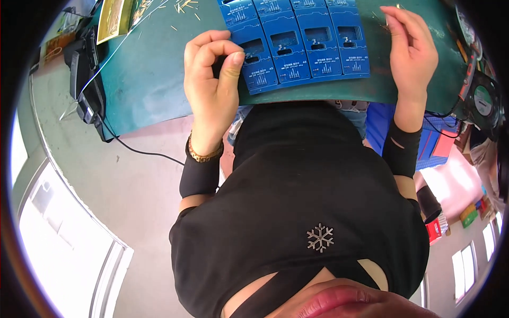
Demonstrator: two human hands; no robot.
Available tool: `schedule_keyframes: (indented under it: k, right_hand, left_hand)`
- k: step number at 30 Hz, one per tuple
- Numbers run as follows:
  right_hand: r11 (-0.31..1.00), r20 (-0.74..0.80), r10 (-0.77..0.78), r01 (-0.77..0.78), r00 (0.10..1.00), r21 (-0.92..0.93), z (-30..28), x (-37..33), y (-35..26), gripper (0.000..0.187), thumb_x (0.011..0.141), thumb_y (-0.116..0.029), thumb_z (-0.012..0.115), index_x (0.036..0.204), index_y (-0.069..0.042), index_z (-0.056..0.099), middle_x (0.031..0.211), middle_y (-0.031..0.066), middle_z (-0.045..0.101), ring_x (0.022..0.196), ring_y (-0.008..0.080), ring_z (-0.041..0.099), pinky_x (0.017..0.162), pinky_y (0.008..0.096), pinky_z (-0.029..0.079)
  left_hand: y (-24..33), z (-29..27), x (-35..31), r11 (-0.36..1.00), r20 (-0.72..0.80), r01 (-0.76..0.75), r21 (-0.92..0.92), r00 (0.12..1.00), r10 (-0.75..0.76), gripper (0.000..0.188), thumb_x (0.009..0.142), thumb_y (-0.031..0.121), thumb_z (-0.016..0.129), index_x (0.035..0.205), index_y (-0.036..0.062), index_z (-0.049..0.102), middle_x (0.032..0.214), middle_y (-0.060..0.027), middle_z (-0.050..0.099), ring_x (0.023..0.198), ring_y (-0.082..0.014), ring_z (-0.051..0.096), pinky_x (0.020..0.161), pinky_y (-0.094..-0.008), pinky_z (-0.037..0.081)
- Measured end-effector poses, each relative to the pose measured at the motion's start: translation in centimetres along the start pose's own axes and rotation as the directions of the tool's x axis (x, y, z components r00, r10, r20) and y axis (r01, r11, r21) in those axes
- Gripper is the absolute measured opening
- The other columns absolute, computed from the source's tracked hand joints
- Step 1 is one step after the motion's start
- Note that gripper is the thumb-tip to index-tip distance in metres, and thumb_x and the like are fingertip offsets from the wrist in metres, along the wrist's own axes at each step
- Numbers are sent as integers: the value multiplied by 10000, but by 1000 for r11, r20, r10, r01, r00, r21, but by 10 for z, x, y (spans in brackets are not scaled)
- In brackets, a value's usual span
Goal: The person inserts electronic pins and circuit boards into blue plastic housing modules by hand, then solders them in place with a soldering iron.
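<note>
A panel of joined blue circuit boards (313, 69) lies on the green table mat, with rectangular cut-outs and white print. At its left edge is my left hand (214, 69), thumb and forefinger pressed together over the border. Whatever sits in that pinch is hidden by the fingers. To the right of the panel, apart from it, my right hand (413, 53) is raised with thumb and forefinger closed. A thin, pin-like part (386, 20) shows at those fingertips, too small to name more exactly.
Thin golden pin-like pieces (185, 6) lie scattered beyond my left hand, near a yellow tray (114, 21). A white wire and a black device (85, 69) are at the table's left. A round black fan (483, 100) stands at the right edge, above blue crates (379, 127).
</note>
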State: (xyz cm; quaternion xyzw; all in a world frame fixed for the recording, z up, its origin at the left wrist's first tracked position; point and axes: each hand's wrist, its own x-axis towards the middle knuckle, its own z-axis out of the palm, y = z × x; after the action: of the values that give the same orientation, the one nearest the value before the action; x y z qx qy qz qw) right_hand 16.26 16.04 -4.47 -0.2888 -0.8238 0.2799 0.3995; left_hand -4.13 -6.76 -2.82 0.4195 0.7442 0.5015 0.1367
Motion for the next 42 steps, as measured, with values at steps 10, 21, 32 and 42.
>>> schedule_keyframes:
  k: [10,21,32,42]
  right_hand:
    - [998,32,53,-53,998,16,-9,8,-33,146,860,104,588,947,26,676,867,56,596,739,119,569,642,213,412]
    - [996,78,-83,81,993,33,-15,12,-44,211,740,148,607,841,-5,711,802,73,610,703,163,594,608,235,424]
    - [992,112,-128,125,985,27,-19,12,-49,225,705,140,621,841,-13,715,820,82,610,701,186,601,613,251,450]
    - [988,153,-151,143,977,61,-21,14,-51,238,692,133,617,842,-20,721,815,86,610,695,191,602,606,255,452]
  left_hand:
    - [-2,4,-3,995,-26,-16,95,999,18,65,872,77,703,904,59,649,1137,-98,580,967,-193,566,837,-298,469]
    - [-1,8,-5,997,-70,31,68,997,-26,67,900,76,663,915,39,609,1144,-131,577,970,-211,571,828,-308,466]
    - [0,8,-7,991,-83,15,135,997,-4,79,888,71,660,863,28,598,1149,-156,573,1045,-249,577,901,-343,448]
    - [0,8,-7,998,-84,65,-15,994,-66,95,870,21,637,809,15,565,1110,-195,571,1158,-287,551,932,-367,432]
